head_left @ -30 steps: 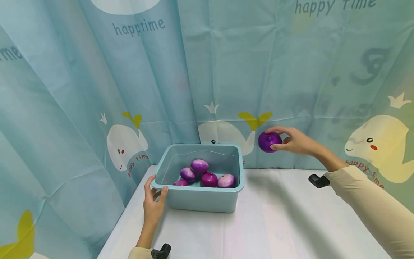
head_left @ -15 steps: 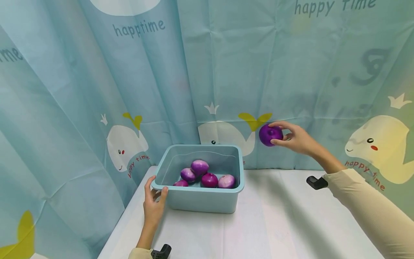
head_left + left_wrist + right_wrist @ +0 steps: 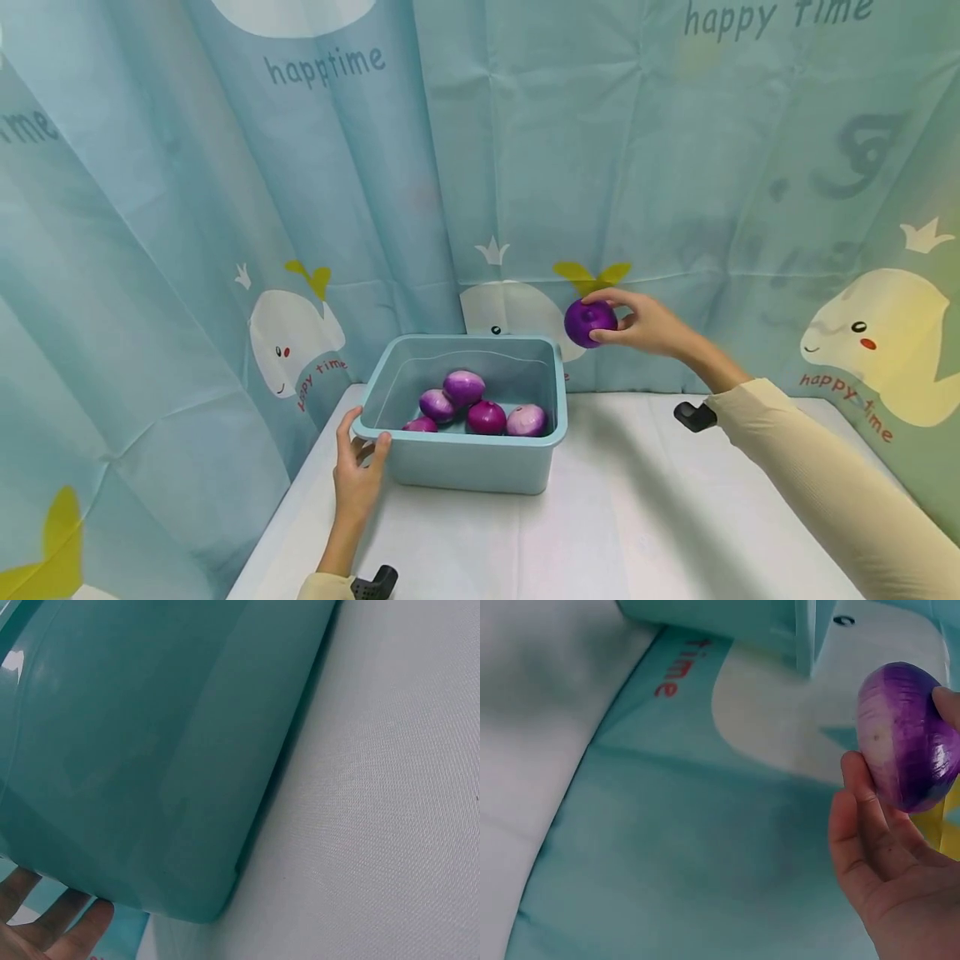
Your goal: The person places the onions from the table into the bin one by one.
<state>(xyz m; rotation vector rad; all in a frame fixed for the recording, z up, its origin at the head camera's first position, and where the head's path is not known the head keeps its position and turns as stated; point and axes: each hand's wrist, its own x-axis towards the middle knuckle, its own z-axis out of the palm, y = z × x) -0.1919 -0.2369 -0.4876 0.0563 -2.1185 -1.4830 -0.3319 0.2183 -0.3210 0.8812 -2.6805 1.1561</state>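
My right hand (image 3: 647, 327) pinches a purple onion (image 3: 590, 323) between thumb and fingers, in the air just right of the bin's back right corner. In the right wrist view this onion (image 3: 904, 739) is paler on one side. My left hand (image 3: 358, 479) holds the front left corner of a light blue plastic bin (image 3: 472, 463), thumb on the front rim and fingers along the left side. The left wrist view shows these fingers (image 3: 90, 926) against the bin wall (image 3: 157, 757). Several purple onions (image 3: 486, 417) lie inside the bin; one at the front is partly hidden by its rim.
The bin stands on a white-covered table (image 3: 600, 517). Behind and to the left hangs a light blue curtain (image 3: 360, 167) printed with whales. A black wrist device (image 3: 695, 416) sits by the right sleeve, another (image 3: 375, 582) by the left.
My right hand rises slightly, then moves left with the onion, closer to the bin. The left hand, the bin and the onions in it stay where they were.
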